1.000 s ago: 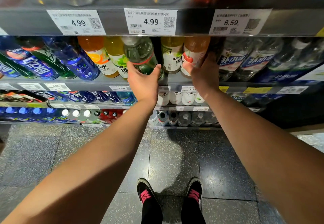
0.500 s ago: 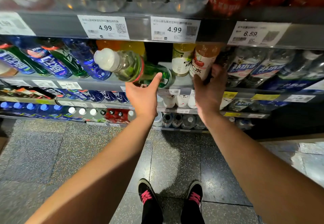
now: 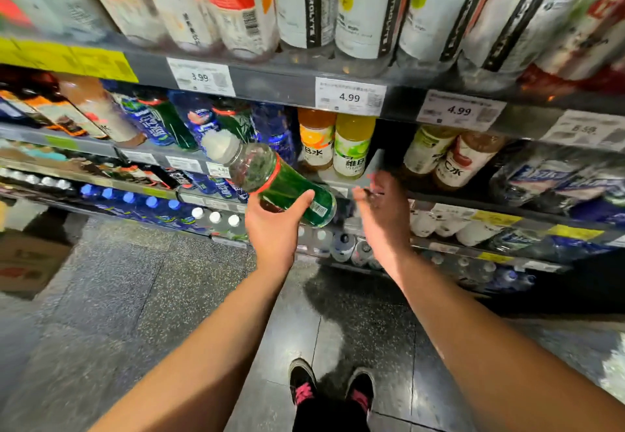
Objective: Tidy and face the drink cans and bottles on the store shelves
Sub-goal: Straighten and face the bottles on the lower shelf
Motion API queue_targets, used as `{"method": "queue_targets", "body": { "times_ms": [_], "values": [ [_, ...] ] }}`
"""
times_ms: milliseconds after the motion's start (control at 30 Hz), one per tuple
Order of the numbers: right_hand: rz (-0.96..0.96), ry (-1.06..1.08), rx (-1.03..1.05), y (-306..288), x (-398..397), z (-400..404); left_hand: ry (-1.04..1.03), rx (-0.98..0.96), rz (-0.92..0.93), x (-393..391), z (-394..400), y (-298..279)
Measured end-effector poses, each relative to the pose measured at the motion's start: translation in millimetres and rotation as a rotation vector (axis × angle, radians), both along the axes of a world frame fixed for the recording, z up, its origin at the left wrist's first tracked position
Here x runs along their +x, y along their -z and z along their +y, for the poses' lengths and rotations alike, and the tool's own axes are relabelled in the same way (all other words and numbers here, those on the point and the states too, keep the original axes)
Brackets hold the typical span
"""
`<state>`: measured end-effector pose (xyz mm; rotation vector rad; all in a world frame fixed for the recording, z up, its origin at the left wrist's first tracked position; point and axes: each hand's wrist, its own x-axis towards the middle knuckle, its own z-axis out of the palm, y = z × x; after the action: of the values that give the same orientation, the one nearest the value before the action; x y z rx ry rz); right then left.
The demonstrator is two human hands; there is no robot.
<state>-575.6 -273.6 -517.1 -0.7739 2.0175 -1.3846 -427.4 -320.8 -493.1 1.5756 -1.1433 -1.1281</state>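
My left hand (image 3: pixel 274 228) grips a clear bottle with a green label and white cap (image 3: pixel 270 178), tilted with the cap up and to the left, off the shelf. My right hand (image 3: pixel 380 212) hovers open and empty in front of the shelf edge (image 3: pixel 341 185), fingers spread. Behind the hands an orange-label bottle (image 3: pixel 316 142) and a yellow-green bottle (image 3: pixel 353 146) stand on the shelf. A dark gap (image 3: pixel 389 137) opens to their right, and past it stand a pale green bottle (image 3: pixel 427 151) and a red-label bottle (image 3: pixel 465 157).
Blue and green bottles (image 3: pixel 176 124) crowd the shelf to the left. Tall labelled bottles (image 3: pixel 362 9) fill the shelf above, with price tags (image 3: pixel 350 97) on its edge. Lower shelves hold small capped bottles (image 3: pixel 213 217). My shoes (image 3: pixel 333 389) stand on the speckled floor, with a cardboard box (image 3: pixel 30 262) at left.
My left hand has pulled the green bottle out from the shelf and down. My right hand has let go of the red-label bottle and drawn back, open. The view has tilted upward.
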Motion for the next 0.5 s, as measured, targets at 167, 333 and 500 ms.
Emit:
{"method": "queue_targets", "body": {
  "times_ms": [167, 333, 500],
  "values": [
    [0.014, -0.006, 0.01, -8, 11, -27, -0.024, -0.021, -0.024, 35, -10, -7],
    [0.12, 0.095, 0.044, -3, -1, -67, 0.004, -0.03, -0.071, 45, -22, -4],
    [0.173, 0.149, 0.057, 0, -1, -88, 0.071, -0.035, -0.105, 41, -36, 11]
  ]
}}
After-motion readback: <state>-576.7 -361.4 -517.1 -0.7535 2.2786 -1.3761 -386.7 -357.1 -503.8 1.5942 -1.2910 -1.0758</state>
